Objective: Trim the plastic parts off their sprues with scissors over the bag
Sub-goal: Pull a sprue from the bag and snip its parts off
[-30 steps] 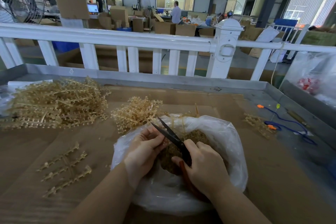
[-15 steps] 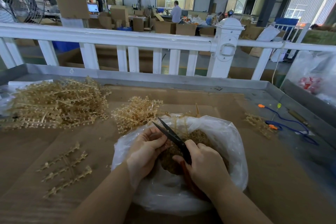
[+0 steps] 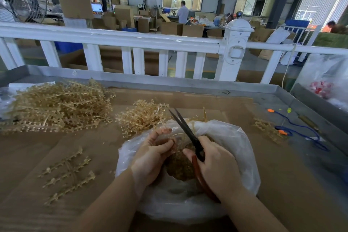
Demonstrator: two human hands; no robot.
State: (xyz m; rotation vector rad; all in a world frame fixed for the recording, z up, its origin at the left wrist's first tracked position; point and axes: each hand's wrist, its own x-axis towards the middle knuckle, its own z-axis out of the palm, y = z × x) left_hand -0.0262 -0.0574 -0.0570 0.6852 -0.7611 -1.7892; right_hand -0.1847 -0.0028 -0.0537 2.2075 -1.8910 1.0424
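The bag (image 3: 233, 137) holds tan trimmed bits; above it, right hand (image 3: 216, 167) grips scissors (image 3: 185, 130), now raised, left hand (image 3: 152, 154) pinches a sprue (image 3: 174, 137)

Soft daylight — sharp, edges bowed

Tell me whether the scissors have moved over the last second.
Yes. The scissors have swung more upright over the bag: their tips have risen toward the white railing and now point past the bag's far rim.
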